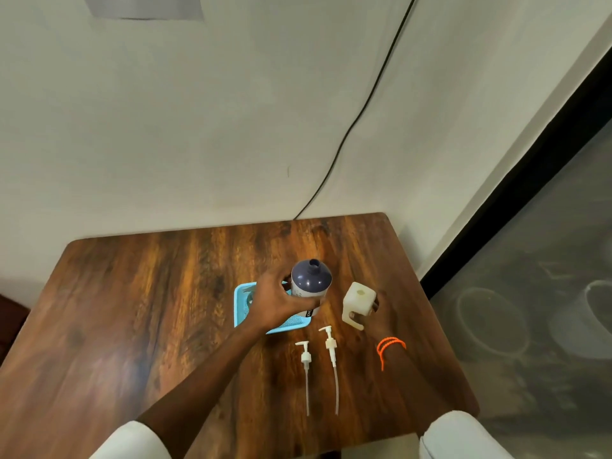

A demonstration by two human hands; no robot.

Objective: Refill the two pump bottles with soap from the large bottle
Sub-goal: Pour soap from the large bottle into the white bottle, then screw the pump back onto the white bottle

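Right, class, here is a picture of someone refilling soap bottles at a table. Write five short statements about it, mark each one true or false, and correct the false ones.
1. The left hand grips the dark bottle. True.
2. The dark bottle has its pump screwed on. False: its neck is open, with no pump on it.
3. Two pumps lie on the table. True: a short pump and a long pump lie side by side.
4. The right hand holds a red jug. False: it holds a whitish jug.
5. The blue tray sits on the floor. False: it sits on the table.
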